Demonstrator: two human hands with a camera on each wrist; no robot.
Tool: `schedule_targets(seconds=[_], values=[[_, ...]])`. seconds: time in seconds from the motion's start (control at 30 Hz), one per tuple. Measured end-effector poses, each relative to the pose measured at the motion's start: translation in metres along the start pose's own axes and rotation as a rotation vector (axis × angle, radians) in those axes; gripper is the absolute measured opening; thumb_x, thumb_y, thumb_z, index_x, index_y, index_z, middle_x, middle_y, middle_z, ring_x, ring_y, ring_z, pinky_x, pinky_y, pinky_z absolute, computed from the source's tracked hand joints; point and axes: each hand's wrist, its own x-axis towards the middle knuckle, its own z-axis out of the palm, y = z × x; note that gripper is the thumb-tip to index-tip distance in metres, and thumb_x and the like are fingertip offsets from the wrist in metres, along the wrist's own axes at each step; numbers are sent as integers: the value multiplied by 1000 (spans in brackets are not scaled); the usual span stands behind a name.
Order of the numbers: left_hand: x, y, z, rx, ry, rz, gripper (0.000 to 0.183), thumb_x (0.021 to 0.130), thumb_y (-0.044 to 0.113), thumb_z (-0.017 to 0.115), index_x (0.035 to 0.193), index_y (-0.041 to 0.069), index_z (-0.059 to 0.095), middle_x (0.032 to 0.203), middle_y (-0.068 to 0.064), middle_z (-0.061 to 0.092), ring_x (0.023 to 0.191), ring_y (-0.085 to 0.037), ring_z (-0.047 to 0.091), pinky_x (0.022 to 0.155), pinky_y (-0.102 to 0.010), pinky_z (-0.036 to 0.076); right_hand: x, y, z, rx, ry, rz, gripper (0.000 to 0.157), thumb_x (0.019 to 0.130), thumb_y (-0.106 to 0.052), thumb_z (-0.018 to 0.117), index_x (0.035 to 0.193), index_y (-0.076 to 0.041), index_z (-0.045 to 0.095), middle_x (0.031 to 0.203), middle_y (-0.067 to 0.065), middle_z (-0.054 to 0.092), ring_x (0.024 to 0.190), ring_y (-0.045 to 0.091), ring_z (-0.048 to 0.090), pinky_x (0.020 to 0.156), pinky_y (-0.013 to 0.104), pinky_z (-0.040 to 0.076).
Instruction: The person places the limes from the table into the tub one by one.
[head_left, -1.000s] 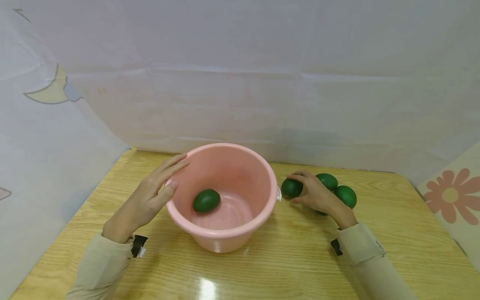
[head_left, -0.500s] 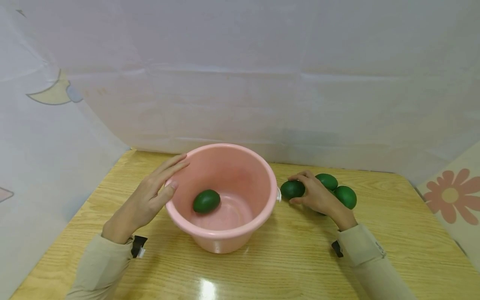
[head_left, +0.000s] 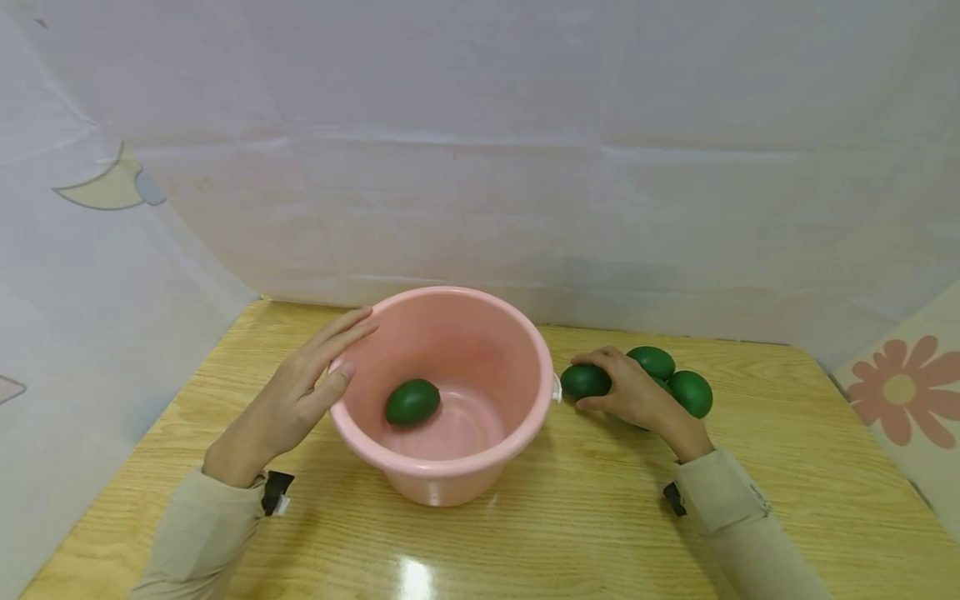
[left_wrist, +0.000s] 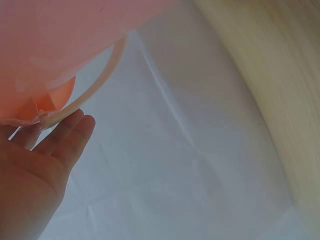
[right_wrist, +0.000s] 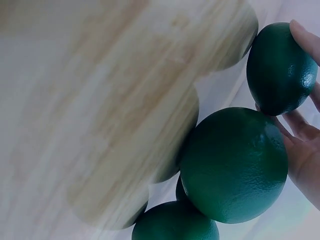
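On bucket rim [head_left: 442, 468], left hand [head_left: 298, 387] rests straight-fingered; right hand [head_left: 632, 392] grips green fruit [head_left: 583, 382].

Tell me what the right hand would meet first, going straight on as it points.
Beyond the green fruit it holds, the right hand would likely meet the right side of the pink bucket, near its white handle, though depth is unclear.

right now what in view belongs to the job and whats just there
Likely the job:
left hand
pink bucket
right hand
green fruit it holds
fruit inside the bucket
fruits clustered nearby

Just there:
printed sheeting
wooden table
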Motion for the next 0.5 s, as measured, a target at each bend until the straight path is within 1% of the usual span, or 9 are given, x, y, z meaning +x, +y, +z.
schedule_targets(seconds=[0.1, 0.2, 0.3, 0.4, 0.5], values=[[0, 0, 0, 6, 3, 1, 50, 100, 9, 46, 149, 17, 46, 160, -2, 35, 147, -29, 34, 117, -27, 25, -1, 0, 1, -3, 9, 4, 62, 82, -24, 82, 135, -3, 57, 134, 24, 54, 122, 44, 53, 98, 60, 47], [0, 0, 0, 6, 3, -1, 50, 100, 10, 46, 149, 17, 46, 160, -2, 35, 147, -30, 34, 117, -40, 29, -2, 0, 1, -6, 26, 14, 63, 80, -25, 83, 134, -4, 58, 134, 24, 54, 122, 44, 53, 97, 60, 47], [0, 1, 0, 3, -1, -5, 49, 100, 10, 46, 149, 17, 46, 160, -2, 34, 147, -30, 34, 114, -51, 30, -4, -1, 0, -8, 41, 24, 64, 80, -26, 84, 135, -4, 59, 135, 25, 53, 121, 44, 54, 97, 60, 47], [0, 1, 0, -1, -4, -7, 49, 101, 11, 46, 149, 17, 46, 160, -3, 34, 147, -31, 34, 112, -57, 31, -4, -2, -3, -8, 45, 31, 65, 79, -26, 84, 135, -4, 58, 136, 25, 52, 122, 44, 53, 97, 60, 47], [0, 1, 0, -3, -4, -8, 49, 101, 11, 45, 149, 17, 46, 160, -3, 34, 146, -31, 34, 112, -57, 31, -5, -2, -5, -3, 44, 36, 65, 80, -26, 83, 136, -5, 58, 138, 25, 52, 124, 44, 52, 98, 60, 46]])
